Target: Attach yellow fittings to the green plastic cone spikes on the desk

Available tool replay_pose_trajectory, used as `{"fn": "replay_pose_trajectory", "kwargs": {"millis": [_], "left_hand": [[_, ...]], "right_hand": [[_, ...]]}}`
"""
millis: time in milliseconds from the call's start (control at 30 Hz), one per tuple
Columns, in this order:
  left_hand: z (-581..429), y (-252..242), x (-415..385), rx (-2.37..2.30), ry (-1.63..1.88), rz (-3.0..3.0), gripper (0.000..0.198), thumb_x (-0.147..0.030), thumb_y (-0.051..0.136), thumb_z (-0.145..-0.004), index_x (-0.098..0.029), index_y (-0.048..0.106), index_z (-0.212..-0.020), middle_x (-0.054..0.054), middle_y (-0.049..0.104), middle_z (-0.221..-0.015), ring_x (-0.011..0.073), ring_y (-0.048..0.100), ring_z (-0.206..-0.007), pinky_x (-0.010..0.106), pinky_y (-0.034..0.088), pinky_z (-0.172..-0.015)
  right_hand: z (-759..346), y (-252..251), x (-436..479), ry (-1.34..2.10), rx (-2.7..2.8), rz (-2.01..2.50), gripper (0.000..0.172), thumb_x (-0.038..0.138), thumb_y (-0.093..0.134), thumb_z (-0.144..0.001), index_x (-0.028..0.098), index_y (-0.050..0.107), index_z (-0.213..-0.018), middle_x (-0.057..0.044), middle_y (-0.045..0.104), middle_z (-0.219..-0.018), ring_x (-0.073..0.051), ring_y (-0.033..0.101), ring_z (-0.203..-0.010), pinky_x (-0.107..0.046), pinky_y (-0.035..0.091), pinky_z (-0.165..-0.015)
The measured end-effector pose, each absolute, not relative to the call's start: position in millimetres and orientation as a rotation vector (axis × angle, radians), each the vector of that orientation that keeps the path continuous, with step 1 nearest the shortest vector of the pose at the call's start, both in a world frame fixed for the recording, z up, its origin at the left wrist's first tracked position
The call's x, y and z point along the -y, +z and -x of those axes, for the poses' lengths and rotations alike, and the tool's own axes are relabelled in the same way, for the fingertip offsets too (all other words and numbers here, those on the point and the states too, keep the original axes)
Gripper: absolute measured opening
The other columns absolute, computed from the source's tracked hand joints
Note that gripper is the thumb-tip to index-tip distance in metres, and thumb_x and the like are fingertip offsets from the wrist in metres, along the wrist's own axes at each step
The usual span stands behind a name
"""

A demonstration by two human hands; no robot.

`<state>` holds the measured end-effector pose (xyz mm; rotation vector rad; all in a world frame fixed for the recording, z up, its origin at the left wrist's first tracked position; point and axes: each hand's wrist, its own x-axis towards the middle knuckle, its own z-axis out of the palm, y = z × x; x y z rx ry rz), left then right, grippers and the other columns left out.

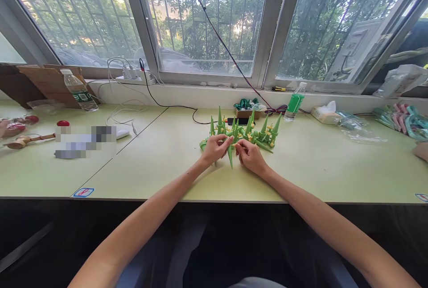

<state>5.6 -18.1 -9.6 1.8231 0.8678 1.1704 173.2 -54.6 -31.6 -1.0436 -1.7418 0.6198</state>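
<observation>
Both my hands meet over a pale green table (160, 167). My left hand (215, 148) is closed round a green pointed plastic piece (230, 154) whose tip points down toward me. My right hand (249, 156) pinches the same piece from the right side, fingers curled. Just behind my hands stands a cluster of green cone-shaped pieces with small yellow parts (254, 134), several of them upright.
A green bottle (294, 106) and a small box of green items (247, 109) stand by the window sill. A clear water bottle (79, 90), cardboard (47, 80), cables and a wooden toy (26, 140) lie at the left; tissues (326, 112) and plastic bags at the right.
</observation>
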Motion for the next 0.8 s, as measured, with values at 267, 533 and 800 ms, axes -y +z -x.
{"fn": "replay_pose_trajectory", "kwargs": {"millis": [267, 533, 800], "left_hand": [[-7.3, -14.1, 15.8, -0.919, 1.307, -2.082, 0.045, -0.054, 0.059, -0.085, -0.017, 0.051, -0.062, -0.002, 0.046, -0.06, 0.0072, 0.04, -0.047, 0.022, 0.029, -0.043], [-6.5, -18.6, 11.8, -0.901, 1.373, -2.281, 0.037, -0.043, 0.058, -0.089, -0.016, 0.05, -0.065, -0.002, 0.043, -0.069, 0.0077, 0.036, -0.055, 0.022, 0.03, -0.051], [-9.2, -9.9, 19.8, -0.848, 1.353, -1.998, 0.034, -0.053, 0.054, -0.09, -0.019, 0.051, -0.088, -0.003, 0.051, -0.07, 0.0047, 0.043, -0.046, 0.019, 0.033, -0.045]], "right_hand": [[-171.4, -30.5, 54.6, 0.902, 1.626, 1.028, 0.044, 0.06, 0.049, -0.091, 0.023, 0.042, -0.068, 0.006, 0.043, -0.05, -0.011, 0.043, -0.034, -0.026, 0.033, -0.035], [-169.2, -27.2, 55.1, 1.014, 1.548, 0.961, 0.046, 0.061, 0.055, -0.087, 0.023, 0.04, -0.067, 0.008, 0.038, -0.051, -0.008, 0.041, -0.032, -0.024, 0.026, -0.03], [-171.1, -29.2, 55.2, 0.793, 1.6, 0.983, 0.041, 0.059, 0.048, -0.093, 0.022, 0.047, -0.075, 0.006, 0.044, -0.053, -0.009, 0.044, -0.037, -0.024, 0.035, -0.039]]}}
